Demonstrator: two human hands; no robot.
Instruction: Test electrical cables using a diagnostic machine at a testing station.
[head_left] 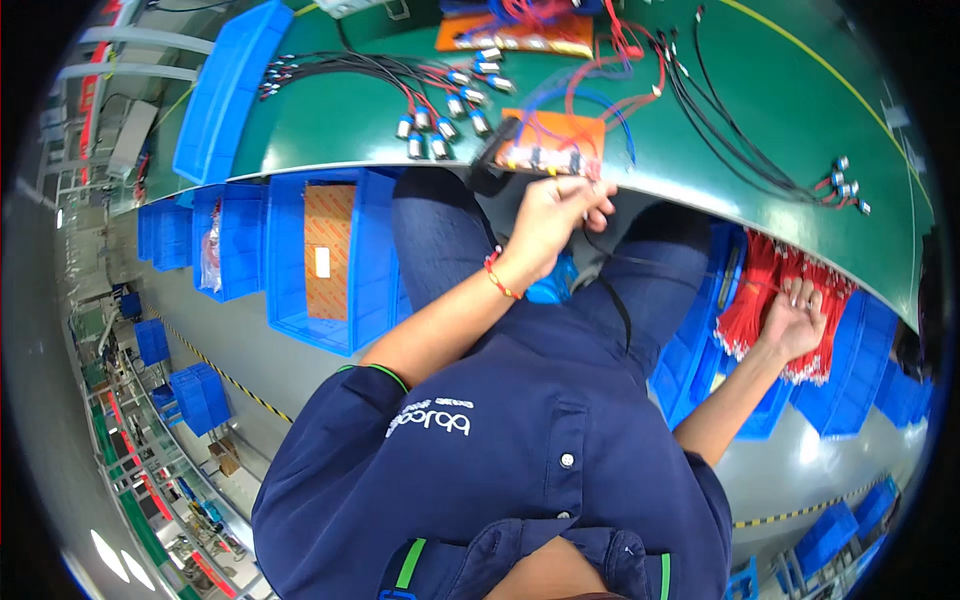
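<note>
A flat brown cardboard box (329, 250) lies inside a big blue bin (372, 265) under the edge of the green desk (800, 110). On the box sits a small white rectangular label (322, 262). To its left, a clear plastic bag (211, 252) with red and white contents stands in a second blue bin (243, 245). Farther off, at the lower left by the shelving, a small brown carton (228, 462) rests on the floor; its details are too small to make out
</note>
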